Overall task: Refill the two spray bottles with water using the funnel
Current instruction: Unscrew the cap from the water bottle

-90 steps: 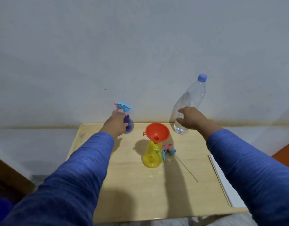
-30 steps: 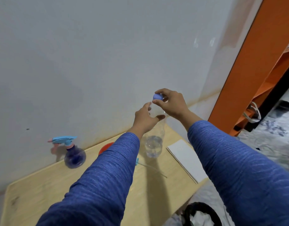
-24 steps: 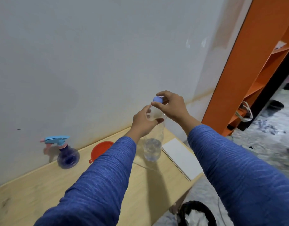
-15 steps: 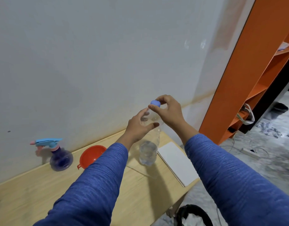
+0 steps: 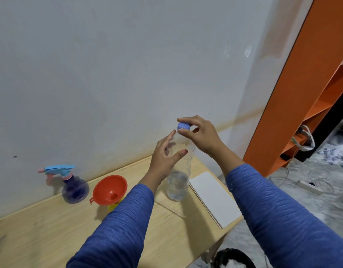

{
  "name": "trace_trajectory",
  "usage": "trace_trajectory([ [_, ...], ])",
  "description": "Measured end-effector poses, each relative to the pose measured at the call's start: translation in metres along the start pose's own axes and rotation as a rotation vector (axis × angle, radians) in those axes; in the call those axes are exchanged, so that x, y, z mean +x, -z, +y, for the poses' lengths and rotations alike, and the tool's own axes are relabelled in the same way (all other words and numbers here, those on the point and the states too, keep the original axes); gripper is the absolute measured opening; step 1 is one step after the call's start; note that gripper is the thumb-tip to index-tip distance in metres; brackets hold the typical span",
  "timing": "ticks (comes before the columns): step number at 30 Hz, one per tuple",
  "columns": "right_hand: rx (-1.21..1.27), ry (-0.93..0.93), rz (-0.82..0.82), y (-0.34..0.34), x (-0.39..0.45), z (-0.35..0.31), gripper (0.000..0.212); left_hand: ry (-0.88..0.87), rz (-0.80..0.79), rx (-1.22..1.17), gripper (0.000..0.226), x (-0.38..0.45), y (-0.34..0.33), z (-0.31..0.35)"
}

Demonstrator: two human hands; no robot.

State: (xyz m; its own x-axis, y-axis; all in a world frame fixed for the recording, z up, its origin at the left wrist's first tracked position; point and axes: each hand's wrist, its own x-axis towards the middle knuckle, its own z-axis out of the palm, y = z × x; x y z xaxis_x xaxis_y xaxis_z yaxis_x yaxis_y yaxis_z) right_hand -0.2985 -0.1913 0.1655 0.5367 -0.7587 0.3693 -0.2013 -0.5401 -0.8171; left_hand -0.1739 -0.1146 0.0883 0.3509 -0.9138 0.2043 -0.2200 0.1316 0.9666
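A clear water bottle (image 5: 178, 184) stands on the wooden table (image 5: 41, 235) with a little water in its base. My left hand (image 5: 164, 157) wraps around its upper body. My right hand (image 5: 200, 135) pinches the blue cap (image 5: 183, 126) at the bottle's top. Left of the bottle, an orange funnel (image 5: 109, 189) sits in the mouth of a yellow spray bottle (image 5: 113, 206), mostly hidden behind my left sleeve. A purple spray bottle (image 5: 74, 187) with a blue and pink trigger head stands at the far left by the wall.
A white flat pad (image 5: 213, 198) lies at the table's right edge. An orange shelf unit (image 5: 302, 89) rises at the right, with cables on the floor. A dark round bin (image 5: 234, 259) sits below the table's corner. The wall is close behind.
My left hand left the purple spray bottle and took the water bottle; my right hand moved from its base to the cap. The view has swung left, showing the funnel more.
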Motion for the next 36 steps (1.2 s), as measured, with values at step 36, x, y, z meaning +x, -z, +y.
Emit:
trace_trajectory([
  [36,0.259,-0.118,-0.085,0.007,-0.002,0.000,0.036,0.015,-0.013,-0.050,0.073,-0.002,0.001,-0.007],
])
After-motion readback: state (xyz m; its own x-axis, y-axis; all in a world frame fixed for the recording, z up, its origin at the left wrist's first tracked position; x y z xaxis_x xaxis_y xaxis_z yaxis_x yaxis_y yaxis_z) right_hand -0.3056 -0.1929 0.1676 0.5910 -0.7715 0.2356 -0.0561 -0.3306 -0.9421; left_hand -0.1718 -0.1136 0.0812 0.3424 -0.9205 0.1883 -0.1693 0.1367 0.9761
